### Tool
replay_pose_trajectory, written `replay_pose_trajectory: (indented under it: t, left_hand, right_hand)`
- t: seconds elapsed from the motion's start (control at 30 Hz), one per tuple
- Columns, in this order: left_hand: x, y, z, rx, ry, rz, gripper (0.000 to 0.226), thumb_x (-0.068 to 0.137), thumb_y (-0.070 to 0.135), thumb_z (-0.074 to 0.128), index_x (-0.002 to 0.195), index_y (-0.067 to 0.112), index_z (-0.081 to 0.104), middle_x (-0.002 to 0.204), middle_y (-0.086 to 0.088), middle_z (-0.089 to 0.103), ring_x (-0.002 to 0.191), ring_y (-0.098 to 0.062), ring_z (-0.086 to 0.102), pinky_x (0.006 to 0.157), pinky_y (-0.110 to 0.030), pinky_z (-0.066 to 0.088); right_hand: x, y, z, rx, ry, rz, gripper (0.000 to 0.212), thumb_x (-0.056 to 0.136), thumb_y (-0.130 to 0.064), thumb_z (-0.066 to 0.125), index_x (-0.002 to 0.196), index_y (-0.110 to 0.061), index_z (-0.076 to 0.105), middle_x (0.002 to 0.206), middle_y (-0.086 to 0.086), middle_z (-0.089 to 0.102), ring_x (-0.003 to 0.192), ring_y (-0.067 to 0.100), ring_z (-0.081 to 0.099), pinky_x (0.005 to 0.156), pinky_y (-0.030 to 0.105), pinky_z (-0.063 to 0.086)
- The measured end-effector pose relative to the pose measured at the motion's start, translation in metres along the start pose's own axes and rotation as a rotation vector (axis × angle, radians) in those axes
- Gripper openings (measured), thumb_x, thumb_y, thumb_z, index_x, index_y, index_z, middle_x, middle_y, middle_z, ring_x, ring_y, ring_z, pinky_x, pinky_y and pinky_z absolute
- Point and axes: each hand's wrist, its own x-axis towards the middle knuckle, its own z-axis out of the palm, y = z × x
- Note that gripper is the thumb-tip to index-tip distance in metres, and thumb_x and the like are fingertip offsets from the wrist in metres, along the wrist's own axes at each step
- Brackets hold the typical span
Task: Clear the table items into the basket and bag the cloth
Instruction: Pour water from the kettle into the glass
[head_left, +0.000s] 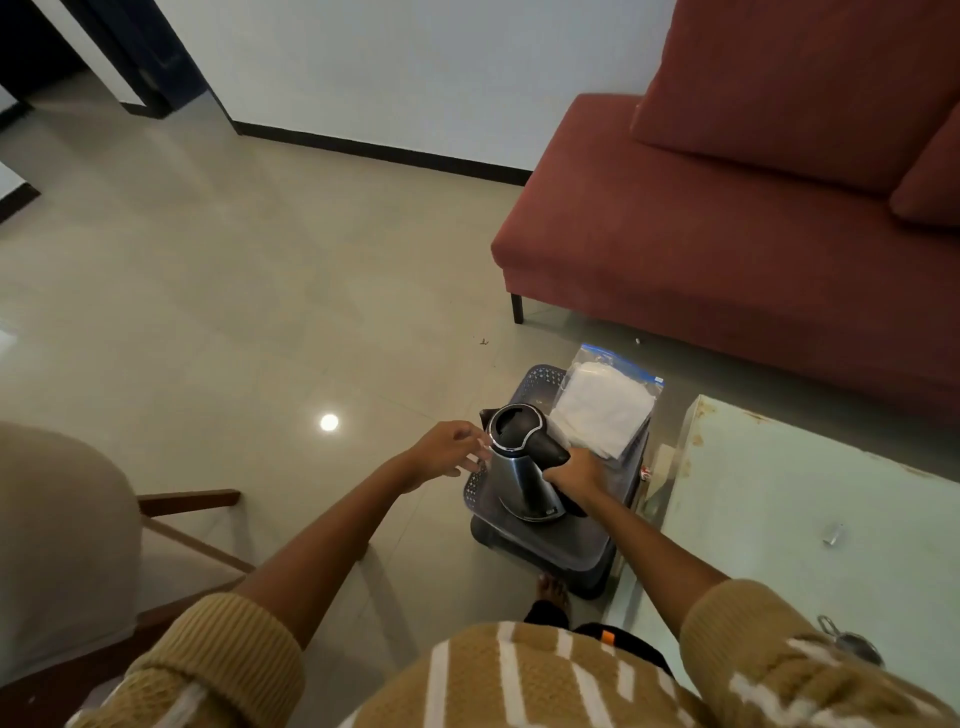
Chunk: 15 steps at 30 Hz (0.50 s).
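A steel electric kettle with a black lid and handle stands upright in the dark grey plastic basket on the floor. My right hand grips the kettle's black handle. My left hand is beside the kettle's left side, its fingers relaxed and touching the steel body near the top. A clear zip bag with a blue seal holds a folded white cloth and lies across the far end of the basket.
A glass-topped table stands to the right of the basket, with a small object on it. A red sofa is beyond. A wooden-armed chair is at the left. Tiled floor lies ahead.
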Motion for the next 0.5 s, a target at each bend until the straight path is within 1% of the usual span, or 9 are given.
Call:
replay_pose_trajectory:
  t: [0.07, 0.1, 0.17, 0.27, 0.37, 0.4, 0.43, 0.5]
  left_hand:
    - [-0.011, -0.007, -0.001, 0.008, 0.009, 0.008, 0.024, 0.098, 0.018, 0.041, 0.113, 0.008, 0.058, 0.111, -0.009, 0.064, 0.092, -0.017, 0.06, 0.073, -0.022, 0.047]
    - [-0.016, -0.011, -0.001, 0.009, 0.015, 0.012, 0.026, 0.098, 0.018, 0.04, 0.115, 0.007, 0.057, 0.113, -0.009, 0.064, 0.092, -0.017, 0.06, 0.074, -0.023, 0.047]
    - [-0.028, -0.02, 0.001, 0.005, 0.036, 0.016, 0.027, 0.098, 0.017, 0.041, 0.116, 0.006, 0.057, 0.112, -0.009, 0.064, 0.093, -0.018, 0.06, 0.076, -0.024, 0.048]
    - [-0.046, -0.034, 0.01, 0.0, 0.061, 0.027, 0.027, 0.098, 0.015, 0.04, 0.116, 0.005, 0.058, 0.113, -0.011, 0.064, 0.094, -0.019, 0.06, 0.077, -0.024, 0.048]
    - [-0.067, -0.047, 0.025, -0.005, 0.056, 0.049, 0.026, 0.097, 0.016, 0.041, 0.115, 0.005, 0.057, 0.114, -0.01, 0.062, 0.097, -0.019, 0.059, 0.082, -0.028, 0.049]
    - [-0.075, -0.051, 0.031, -0.01, 0.051, 0.058, 0.026, 0.097, 0.016, 0.042, 0.115, 0.005, 0.057, 0.113, -0.009, 0.062, 0.098, -0.019, 0.059, 0.084, -0.03, 0.048]
    - [-0.083, -0.055, 0.038, -0.021, 0.046, 0.07, 0.025, 0.097, 0.016, 0.042, 0.115, 0.005, 0.057, 0.113, -0.009, 0.061, 0.098, -0.02, 0.059, 0.085, -0.03, 0.048]
    - [-0.099, -0.063, 0.053, -0.048, 0.028, 0.106, 0.022, 0.097, 0.016, 0.044, 0.11, 0.008, 0.059, 0.11, -0.007, 0.062, 0.098, -0.02, 0.06, 0.081, -0.028, 0.05]
  right_hand:
    - [-0.008, -0.003, 0.0, 0.013, 0.027, -0.019, 0.035, 0.072, -0.006, 0.068, 0.105, 0.004, 0.063, 0.101, 0.023, 0.066, 0.094, 0.035, 0.063, 0.067, 0.03, 0.042]
    - [-0.013, -0.004, -0.003, 0.017, 0.04, -0.03, 0.036, 0.072, -0.006, 0.069, 0.106, 0.004, 0.063, 0.101, 0.023, 0.067, 0.093, 0.034, 0.063, 0.068, 0.029, 0.042]
    - [-0.027, -0.006, -0.011, 0.008, 0.065, -0.055, 0.035, 0.072, -0.008, 0.07, 0.104, 0.003, 0.064, 0.092, 0.019, 0.065, 0.087, 0.031, 0.061, 0.068, 0.028, 0.042]
    - [-0.054, -0.006, -0.027, 0.004, 0.103, -0.099, 0.031, 0.069, -0.011, 0.07, 0.098, 0.001, 0.066, 0.079, 0.013, 0.061, 0.074, 0.026, 0.058, 0.065, 0.026, 0.043]
    - [-0.092, -0.002, -0.041, 0.01, 0.149, -0.135, 0.018, 0.069, -0.01, 0.069, 0.086, -0.008, 0.064, 0.073, 0.012, 0.06, 0.065, 0.024, 0.057, 0.058, 0.023, 0.042]
    - [-0.106, 0.0, -0.044, 0.014, 0.162, -0.143, 0.016, 0.07, -0.009, 0.069, 0.084, -0.01, 0.063, 0.073, 0.011, 0.06, 0.064, 0.022, 0.055, 0.055, 0.022, 0.041]
    - [-0.122, 0.004, -0.047, 0.024, 0.175, -0.15, 0.016, 0.07, -0.008, 0.069, 0.085, -0.008, 0.064, 0.074, 0.011, 0.06, 0.065, 0.021, 0.055, 0.055, 0.023, 0.041]
    - [-0.154, 0.013, -0.053, 0.054, 0.208, -0.151, 0.02, 0.07, -0.007, 0.069, 0.09, -0.005, 0.066, 0.077, 0.012, 0.061, 0.07, 0.023, 0.057, 0.06, 0.023, 0.043]
